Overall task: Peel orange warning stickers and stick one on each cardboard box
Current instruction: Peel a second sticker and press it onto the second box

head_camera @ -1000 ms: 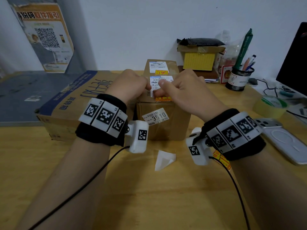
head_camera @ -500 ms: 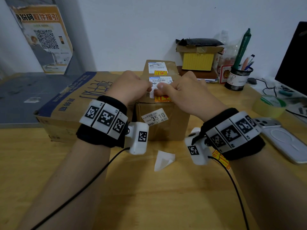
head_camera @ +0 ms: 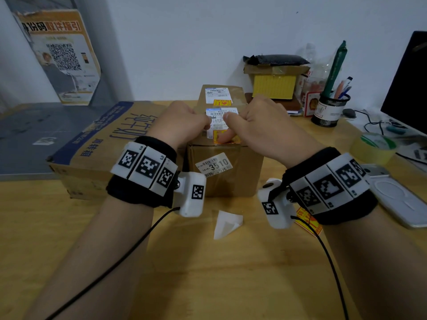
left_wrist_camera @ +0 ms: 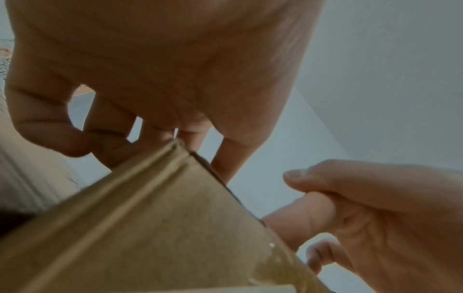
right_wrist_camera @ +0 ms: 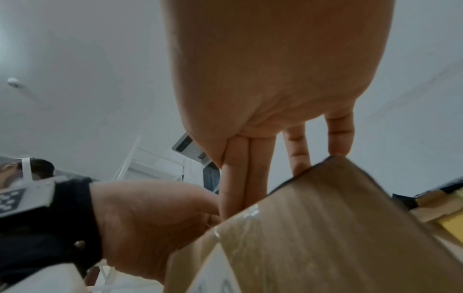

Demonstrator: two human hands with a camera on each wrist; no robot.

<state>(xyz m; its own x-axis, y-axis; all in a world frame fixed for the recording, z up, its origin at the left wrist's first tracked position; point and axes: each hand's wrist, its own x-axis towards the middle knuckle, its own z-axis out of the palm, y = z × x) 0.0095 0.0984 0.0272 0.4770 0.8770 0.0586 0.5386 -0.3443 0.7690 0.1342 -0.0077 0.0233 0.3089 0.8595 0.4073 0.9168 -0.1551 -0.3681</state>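
Note:
A small cardboard box (head_camera: 227,174) stands at the table's middle, and an orange warning sticker (head_camera: 217,136) lies on its top near the front edge. My right hand (head_camera: 258,128) is over the box, with one finger lying across that sticker; in the right wrist view its straight fingers (right_wrist_camera: 246,174) press down on the box top (right_wrist_camera: 325,228). My left hand (head_camera: 184,122) rests its bent fingertips (left_wrist_camera: 155,136) on the box's left corner (left_wrist_camera: 162,228) and holds nothing. A second box (head_camera: 238,93) behind carries an orange sticker (head_camera: 221,102). A large box (head_camera: 111,139) lies at the left.
An orange sticker sheet (head_camera: 309,221) lies under my right wrist, and a white backing scrap (head_camera: 225,224) sits in front of the box. On the right are a phone (head_camera: 397,199), a tape roll (head_camera: 374,146), a pen cup (head_camera: 330,109) and a monitor (head_camera: 411,84).
A finger of my right hand has come down across the orange sticker on the front box. Both hands otherwise stay over the box top.

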